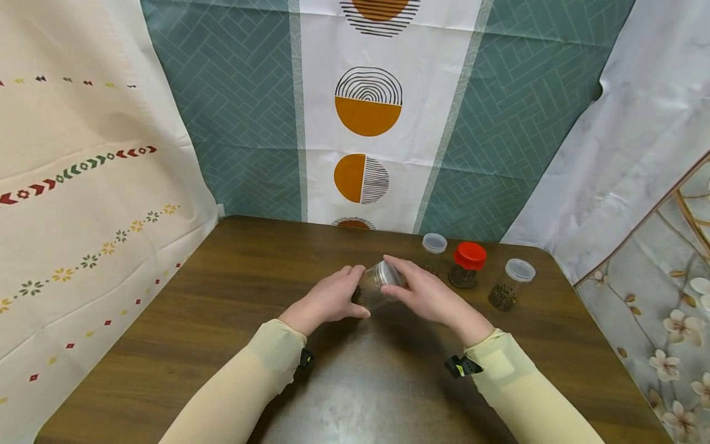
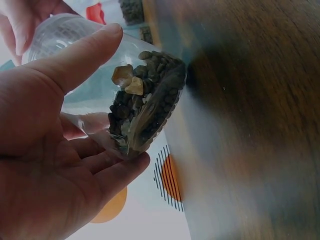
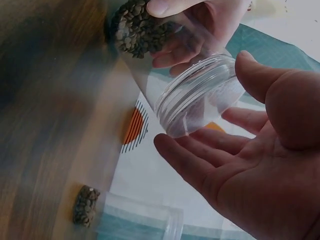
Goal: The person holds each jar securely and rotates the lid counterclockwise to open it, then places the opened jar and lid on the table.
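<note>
Between both hands a clear plastic jar (image 1: 370, 291) is tilted, its ridged top end (image 3: 195, 95) toward the right hand. Small dark pebble-like pieces (image 2: 160, 75) lie in its lower end, with a few paler yellowish bits (image 2: 134, 86) among them. My left hand (image 1: 333, 294) grips the jar's body near the bottom, thumb on one side and fingers on the other. My right hand (image 1: 424, 293) spans the ridged top, with thumb tip (image 3: 244, 59) and forefinger tip (image 3: 162, 140) at opposite edges of it. The jar's lower corner is close over the table.
On the wooden table (image 1: 249, 265), to the right, stand a red-lidded jar (image 1: 470, 256) and two clear-lidded jars, one behind (image 1: 434, 242) and one nearer (image 1: 510, 287), with dark contents. Patterned cloths (image 1: 249, 123) hang around the table's back and sides.
</note>
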`<state>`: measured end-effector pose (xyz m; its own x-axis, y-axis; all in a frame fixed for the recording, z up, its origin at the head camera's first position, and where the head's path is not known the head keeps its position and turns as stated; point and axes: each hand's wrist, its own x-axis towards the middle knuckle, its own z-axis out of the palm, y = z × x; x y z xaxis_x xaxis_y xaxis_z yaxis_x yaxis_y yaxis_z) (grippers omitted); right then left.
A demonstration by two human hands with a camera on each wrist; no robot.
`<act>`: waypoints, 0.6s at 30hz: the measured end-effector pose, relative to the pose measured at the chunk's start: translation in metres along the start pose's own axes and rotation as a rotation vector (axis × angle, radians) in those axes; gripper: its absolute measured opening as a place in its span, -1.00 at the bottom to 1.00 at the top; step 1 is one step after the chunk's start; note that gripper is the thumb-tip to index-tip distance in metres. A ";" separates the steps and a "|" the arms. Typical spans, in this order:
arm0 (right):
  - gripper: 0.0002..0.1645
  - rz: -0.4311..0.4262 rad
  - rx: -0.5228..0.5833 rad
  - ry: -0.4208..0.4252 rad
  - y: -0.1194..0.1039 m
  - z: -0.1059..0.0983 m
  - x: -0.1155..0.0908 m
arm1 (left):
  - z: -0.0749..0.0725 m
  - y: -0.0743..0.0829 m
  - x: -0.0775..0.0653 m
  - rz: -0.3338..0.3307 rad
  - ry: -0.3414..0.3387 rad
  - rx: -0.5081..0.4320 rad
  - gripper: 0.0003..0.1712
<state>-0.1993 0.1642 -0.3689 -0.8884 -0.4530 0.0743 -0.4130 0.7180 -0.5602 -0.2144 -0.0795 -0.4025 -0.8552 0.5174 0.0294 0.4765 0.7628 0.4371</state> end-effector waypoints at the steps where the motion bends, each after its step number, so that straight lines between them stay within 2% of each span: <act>1: -0.09 -0.013 0.001 0.000 0.001 0.000 0.000 | 0.000 0.000 0.000 0.000 0.002 -0.001 0.07; 18: -0.08 -0.191 0.020 0.003 0.009 0.000 -0.004 | 0.000 0.000 0.000 0.008 0.007 0.007 0.06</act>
<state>-0.1991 0.1727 -0.3748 -0.7947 -0.5788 0.1831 -0.5703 0.6084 -0.5519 -0.2145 -0.0799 -0.4022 -0.8527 0.5208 0.0393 0.4848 0.7613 0.4305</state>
